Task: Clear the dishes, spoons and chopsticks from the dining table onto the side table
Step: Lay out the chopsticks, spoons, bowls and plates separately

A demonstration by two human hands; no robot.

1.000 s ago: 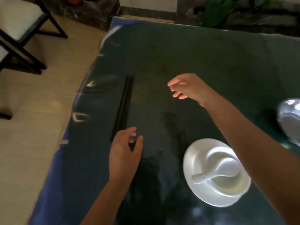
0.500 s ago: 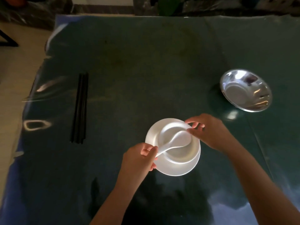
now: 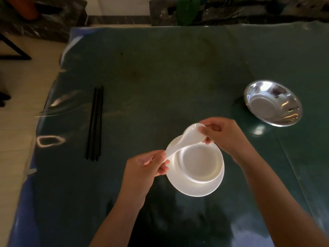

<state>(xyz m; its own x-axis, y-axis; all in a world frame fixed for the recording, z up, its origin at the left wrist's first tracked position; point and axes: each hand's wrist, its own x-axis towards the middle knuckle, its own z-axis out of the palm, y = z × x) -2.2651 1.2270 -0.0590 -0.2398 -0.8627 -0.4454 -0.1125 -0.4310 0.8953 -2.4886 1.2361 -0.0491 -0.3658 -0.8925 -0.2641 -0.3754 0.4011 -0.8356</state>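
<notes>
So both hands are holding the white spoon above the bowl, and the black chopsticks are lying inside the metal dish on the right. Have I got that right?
Not quite. The head view shows the chopsticks lying on the bare table to the left, far from the metal dish, which holds nothing. The rest stands: the left hand pinches the handle of the spoon and the right hand holds its scoop, above the bowl.

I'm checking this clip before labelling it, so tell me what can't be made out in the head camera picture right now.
- Side table: not in the head view, so the drop-off spot cannot be seen.
- White plate: its far-left rim is hidden by the left hand and the white spoon.
- Spoon bowl: partly covered by the right hand.
- Black chopsticks: too thin and dark to count.
- Steel bowl: glare masks any residue.
</notes>
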